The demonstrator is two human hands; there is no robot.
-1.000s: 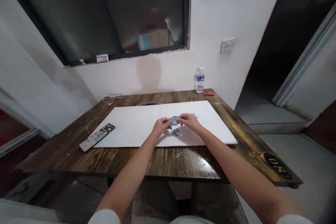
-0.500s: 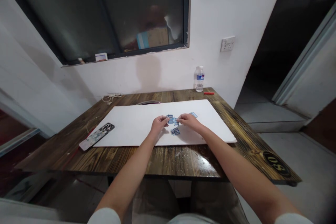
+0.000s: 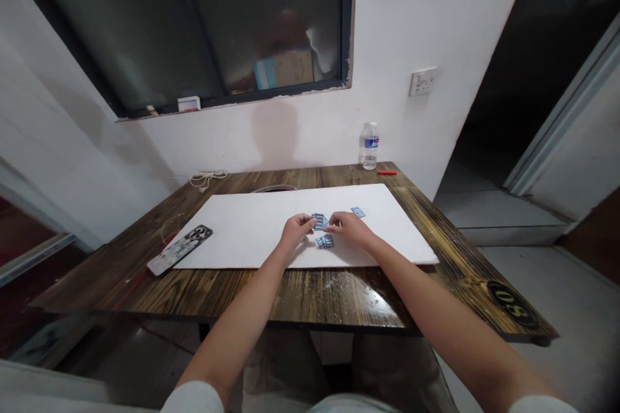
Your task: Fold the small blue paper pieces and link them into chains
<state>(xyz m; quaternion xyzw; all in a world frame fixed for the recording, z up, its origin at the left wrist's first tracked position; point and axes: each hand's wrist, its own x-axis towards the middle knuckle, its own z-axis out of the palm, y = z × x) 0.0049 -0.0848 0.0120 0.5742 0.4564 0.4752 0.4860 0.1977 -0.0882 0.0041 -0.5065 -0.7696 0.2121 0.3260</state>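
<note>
My left hand (image 3: 296,230) and my right hand (image 3: 347,227) meet over a white sheet (image 3: 242,232) on a wooden table (image 3: 310,297). Between their pinched fingertips they hold a small blue striped piece (image 3: 319,222). A second blue piece (image 3: 325,242) lies on the sheet just below my hands. A third blue piece (image 3: 358,211) lies beyond my right hand, apart from it.
A phone (image 3: 180,250) lies at the sheet's left edge. At the table's far side stand a water bottle (image 3: 371,146) and a red pen (image 3: 387,173); a white cable (image 3: 208,178) lies at the far left. An open doorway is on the right.
My hands have stayed together over the sheet, shifting the pinched blue piece only slightly. The view has moved a little.
</note>
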